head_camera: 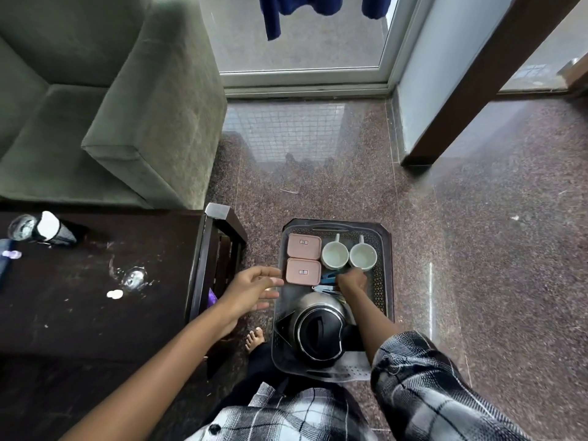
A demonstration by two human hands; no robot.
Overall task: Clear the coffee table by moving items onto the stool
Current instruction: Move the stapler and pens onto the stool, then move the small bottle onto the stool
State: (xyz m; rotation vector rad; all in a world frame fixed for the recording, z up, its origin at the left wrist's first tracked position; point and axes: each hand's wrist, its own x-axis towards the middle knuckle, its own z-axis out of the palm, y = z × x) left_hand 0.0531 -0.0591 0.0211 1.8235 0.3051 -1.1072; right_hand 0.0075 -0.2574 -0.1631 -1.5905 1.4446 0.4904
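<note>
Checked sleeve (429, 386) covers the right arm closest to the lens. That arm reaches over the kettle (319, 332) and down into the tray (380, 281), which sits on the dark stool (388, 237). The right grip (352, 280) has its fingers curled down onto the blue packets (329, 276), just in front of the two cups (334, 255). I cannot tell whether it pinches a packet or only touches the pile. The left grip (254, 289) hovers wide, fingers spread and holding nothing. It is just beside the tray's left edge and near the closer of the two pink boxes (303, 271).

On the counter (79, 313), well apart from both grips, lie a tipped paper cup (52, 232), a glass (22, 226) beside it, a second glass (135, 277) nearer the middle, and a small white bit (114, 294). These look like the items not yet moved.

The trouble I would expect comes from crowding. The right forearm passes close above the kettle lid and the knuckles sit near the right-hand cup, so a careless pull back could tip a cup or shove the kettle toward the tray's near edge. Little bare tray is left for the glasses. They are clear against a dark top and easy to misjudge, and the tipped cup may roll when touched.
</note>
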